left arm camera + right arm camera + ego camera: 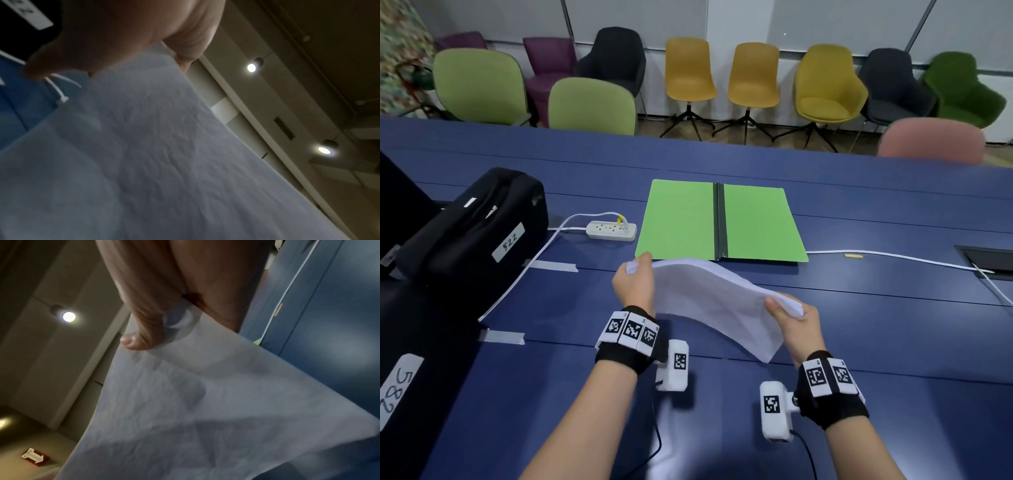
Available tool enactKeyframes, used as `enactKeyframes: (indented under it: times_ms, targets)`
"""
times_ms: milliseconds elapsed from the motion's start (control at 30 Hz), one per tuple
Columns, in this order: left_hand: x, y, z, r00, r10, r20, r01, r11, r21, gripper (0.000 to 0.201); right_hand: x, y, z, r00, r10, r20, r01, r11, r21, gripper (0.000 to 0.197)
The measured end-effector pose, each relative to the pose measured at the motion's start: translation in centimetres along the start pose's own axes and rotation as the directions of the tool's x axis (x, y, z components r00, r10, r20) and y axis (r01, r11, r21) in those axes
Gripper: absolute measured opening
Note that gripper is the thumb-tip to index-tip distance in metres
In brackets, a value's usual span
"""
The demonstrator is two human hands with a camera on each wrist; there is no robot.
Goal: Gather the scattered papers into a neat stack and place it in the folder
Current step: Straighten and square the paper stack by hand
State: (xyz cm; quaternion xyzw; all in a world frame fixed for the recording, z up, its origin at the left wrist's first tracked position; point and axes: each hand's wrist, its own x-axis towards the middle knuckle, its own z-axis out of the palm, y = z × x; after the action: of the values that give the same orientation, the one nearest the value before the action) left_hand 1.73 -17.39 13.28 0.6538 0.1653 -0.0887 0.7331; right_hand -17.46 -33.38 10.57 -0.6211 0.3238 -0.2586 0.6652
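Observation:
A stack of white papers point(709, 301) hangs bowed in the air above the blue table point(876, 329), just in front of the folder. My left hand point(635, 284) grips its far left corner, and my right hand point(796, 322) pinches its right edge with the thumb on top. The green folder point(681, 219) lies open and flat, with a dark spine down its middle. In the left wrist view the papers point(154, 154) fill the frame below my left hand point(123, 32). The right wrist view shows my thumb point(141, 331) pressed on the papers point(195, 394).
A white power strip point(611, 230) with its cable lies left of the folder. A black case point(472, 226) labelled 522 stands at the left. A white cable point(893, 257) runs right to a table hatch point(986, 257). Chairs line the far wall.

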Motion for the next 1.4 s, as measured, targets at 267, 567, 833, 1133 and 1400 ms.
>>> enactKeyframes:
  times_ms: [267, 567, 833, 1133, 1400]
  targets:
    - [1.5, -2.2, -2.6, 0.992, -0.122, -0.042, 0.126, 0.984, 0.123, 0.022, -0.6, 2.4, 0.9, 0.993, 0.119, -0.004, -0.119, 0.991, -0.061, 0.014]
    - [1.0, -0.9, -4.1, 0.939, 0.107, 0.327, -0.227, 0.906, 0.357, 0.046, 0.5, 2.0, 0.4, 0.995, 0.091, 0.04, -0.084, 0.983, -0.165, 0.017]
    - [3.1, -2.1, -6.4, 0.904, 0.168, 0.393, -0.353, 0.813, 0.464, 0.063, 0.3, 1.5, 0.4, 1.0, 0.029, -0.009, -0.03, 0.984, -0.174, 0.015]
    - [-0.8, 1.7, -3.6, 0.807, 0.393, 0.441, -0.574, 0.698, 0.429, 0.013, 0.2, 0.0, -1.4, 0.992, -0.076, -0.105, -0.007, 0.776, -0.631, 0.016]
    - [-8.2, 6.9, -0.9, 0.477, 0.517, 0.71, -0.876, 0.219, 0.429, 0.024, -0.2, -2.6, 1.6, 0.973, 0.016, 0.23, 0.177, 0.587, -0.79, 0.029]
